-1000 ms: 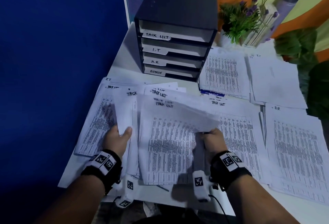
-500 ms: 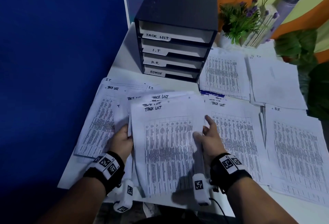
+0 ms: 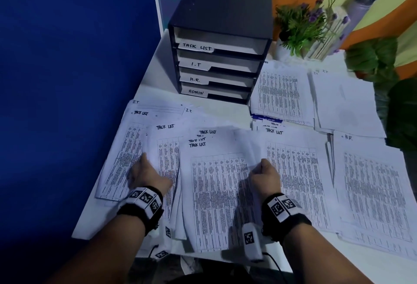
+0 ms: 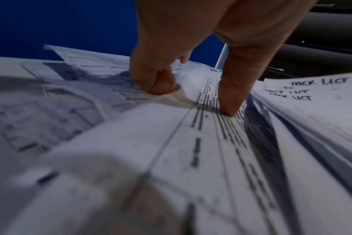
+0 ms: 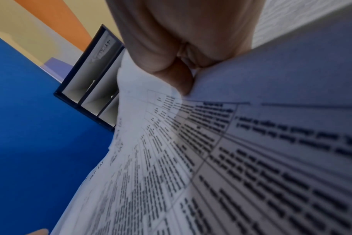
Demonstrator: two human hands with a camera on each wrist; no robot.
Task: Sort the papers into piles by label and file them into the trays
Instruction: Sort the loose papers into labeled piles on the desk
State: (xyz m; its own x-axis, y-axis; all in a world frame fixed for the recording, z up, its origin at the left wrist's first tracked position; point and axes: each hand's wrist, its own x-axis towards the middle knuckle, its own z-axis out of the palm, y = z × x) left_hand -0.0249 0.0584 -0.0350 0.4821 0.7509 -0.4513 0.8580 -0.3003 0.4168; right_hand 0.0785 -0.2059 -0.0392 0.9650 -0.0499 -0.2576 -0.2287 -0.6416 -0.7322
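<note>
A stack of white printed sheets headed TASK LIST (image 3: 216, 193) lies on the white table in front of me. My right hand (image 3: 264, 173) grips its right edge, the thumb (image 5: 171, 79) on top and the fingers hidden beneath the paper (image 5: 231, 159). My left hand (image 3: 146, 171) rests on more TASK LIST sheets (image 3: 167, 148) fanned out to the left. Its curled fingertips (image 4: 159, 85) and thumb pinch a sheet (image 4: 191, 143) so that it buckles between them. The black tray unit (image 3: 221, 62) stands behind, with slots labelled TASK LIST, I.T, H.R. and ADMIN.
Other piles cover the right side: another TASK LIST sheet (image 3: 297, 171), an H.R. pile (image 3: 372, 193), an I.T pile (image 3: 345, 103) and one beside the trays (image 3: 282, 94). A potted plant (image 3: 302, 26) and bottle (image 3: 361, 6) stand at the back. A blue partition (image 3: 67, 80) borders the left.
The stack has come down flatter on the table. My right hand went from open at the stack's edge to gripping it. My left hand left the stack and moved onto the left sheets.
</note>
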